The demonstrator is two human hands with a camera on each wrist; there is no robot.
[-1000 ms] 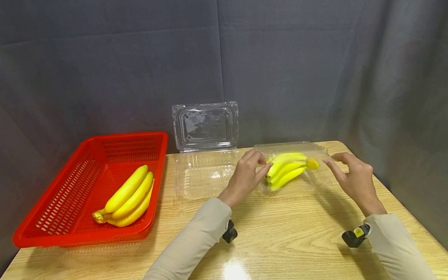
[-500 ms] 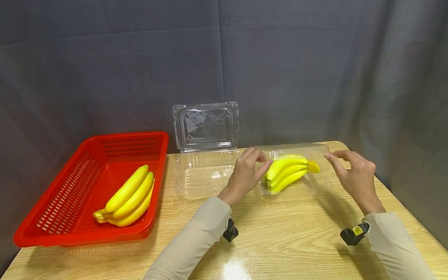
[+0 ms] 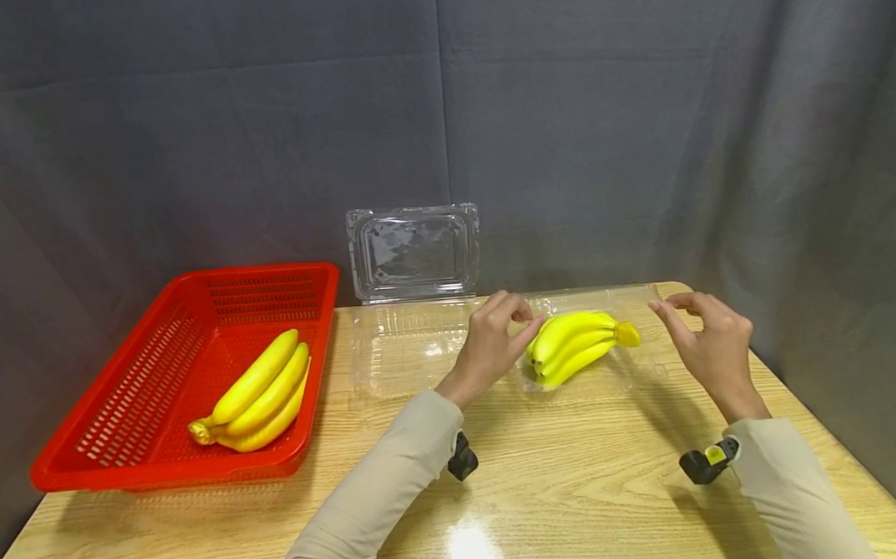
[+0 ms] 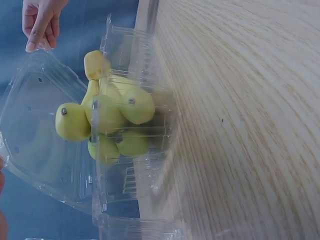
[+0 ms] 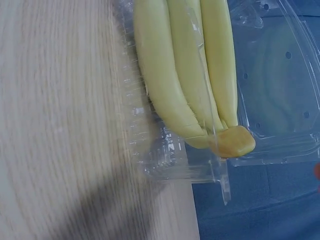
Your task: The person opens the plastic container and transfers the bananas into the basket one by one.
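A bunch of yellow bananas (image 3: 574, 341) lies in the base (image 4: 132, 182) of a clear plastic clamshell box, on the right of the table. Its raised lid (image 4: 40, 125) leans up behind the fruit. My left hand (image 3: 488, 349) pinches the lid's left front corner between thumb and fingers. At the opposite corner, my right hand (image 3: 714, 355) pinches the lid likewise. In the right wrist view the stem end (image 5: 235, 142) pokes up past the base's rim. Only a sliver of fingertip shows at that view's edge.
To the left stands a red plastic basket (image 3: 156, 471) with another banana bunch (image 3: 261, 396) inside. A second clear clamshell (image 3: 417, 252), lid upright, sits at the table's back edge beside my left hand. A grey curtain (image 3: 606, 122) hangs behind the wooden table (image 3: 562, 475).
Both hands have shifted slightly upward in the head view, still pinching the lid. The bananas show more plainly, with less of the lid over them.
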